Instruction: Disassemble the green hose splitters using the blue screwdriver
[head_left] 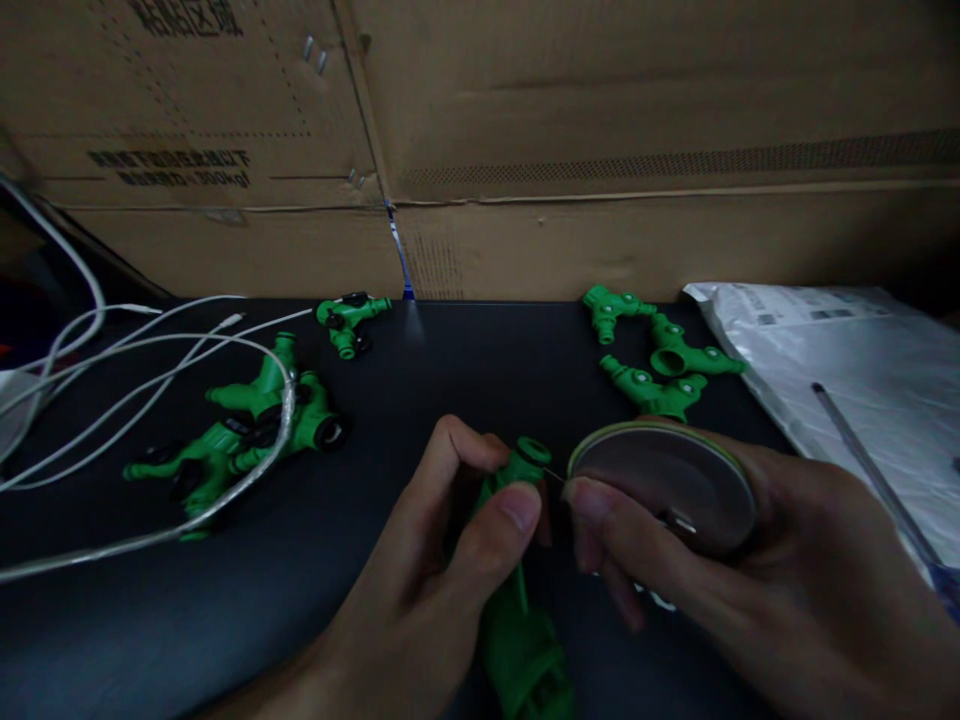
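Note:
My left hand [457, 560] is closed around a green plastic Y-shaped hose connector [525, 650], with thumb and forefinger pinching near its upper ringed end. The palm and fingers hide part of its body. My right hand [697, 580] grips a round, flat disc [667, 480] with a grey-brown face and a yellow-green rim; its exact kind cannot be made out. Between the right fingertips and the connector's ringed end runs a thin, wire-like line [553, 475]. The two hands are close together but apart.
Several green connectors with black parts [277, 410] lie at left under a looped white cable [285, 390]. Another connector [349, 322] sits at the back. More green connectors [660, 385] lie right, beside a white plastic package [847, 350] bearing a pen [870, 460]. Cardboard [600, 100] walls the back.

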